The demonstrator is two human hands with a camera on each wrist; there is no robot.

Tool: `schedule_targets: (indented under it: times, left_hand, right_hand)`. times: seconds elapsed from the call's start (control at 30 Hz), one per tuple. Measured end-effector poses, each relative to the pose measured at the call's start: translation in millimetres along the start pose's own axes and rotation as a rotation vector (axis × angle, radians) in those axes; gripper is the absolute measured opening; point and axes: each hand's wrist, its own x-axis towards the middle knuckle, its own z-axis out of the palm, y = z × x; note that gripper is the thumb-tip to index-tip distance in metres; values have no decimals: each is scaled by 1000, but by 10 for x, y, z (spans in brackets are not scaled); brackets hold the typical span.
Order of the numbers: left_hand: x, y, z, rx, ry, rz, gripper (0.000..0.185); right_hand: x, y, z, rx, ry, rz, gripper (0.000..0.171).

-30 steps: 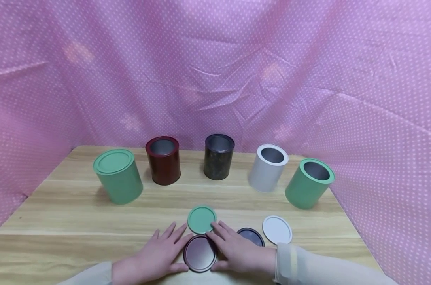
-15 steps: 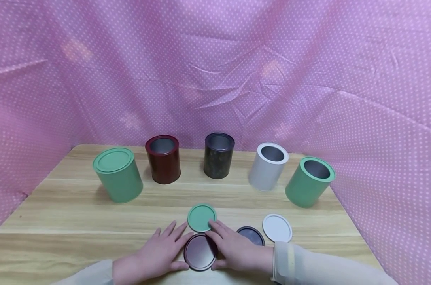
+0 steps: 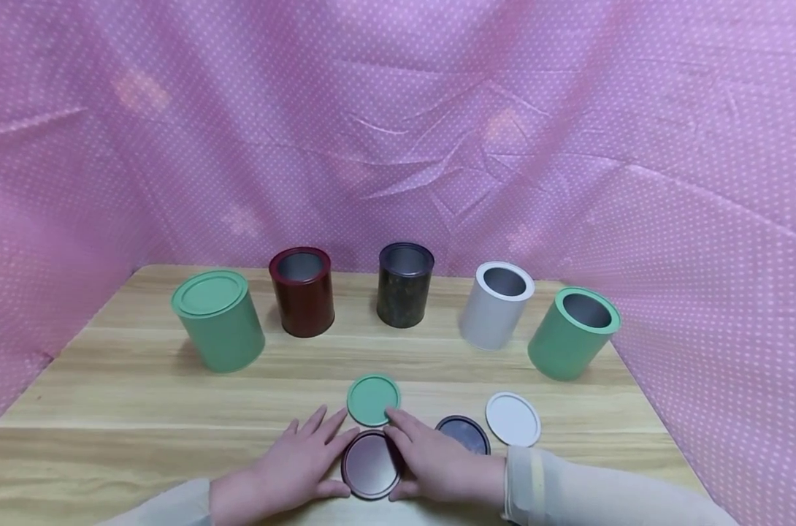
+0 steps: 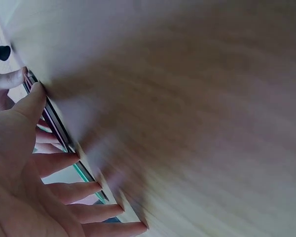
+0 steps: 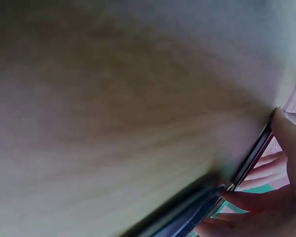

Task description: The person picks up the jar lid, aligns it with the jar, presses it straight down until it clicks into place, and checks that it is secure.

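Over the last second, almost nothing changes: both hands and the round, glossy dark-red lid (image 3: 370, 467) keep their places, so it seems steadied rather than lifted. It lies on the pale wooden table (image 3: 142, 409), between the hands. The left hand (image 3: 294, 464) spreads wide at its left edge; the right hand (image 3: 437, 460), fingers extended, frames its right edge. A round, flat green lid (image 3: 373, 399) lies just beyond.
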Motion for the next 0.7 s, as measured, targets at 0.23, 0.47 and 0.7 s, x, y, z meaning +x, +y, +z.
schedule_targets:
  times: [0.23,0.47,0.7]
  left_hand:
    - [4,8,9,58,39,28,74]
    - [16,-2,21,34,31,33,75]
    - [21,-3,17,9,30,42,75]
  right_hand:
    - [5,-13,-8,-22,17,-11,79]
    - [26,-6,-14,-7,6,-13,78]
    - [14,15,-15,55,-6,6,77]
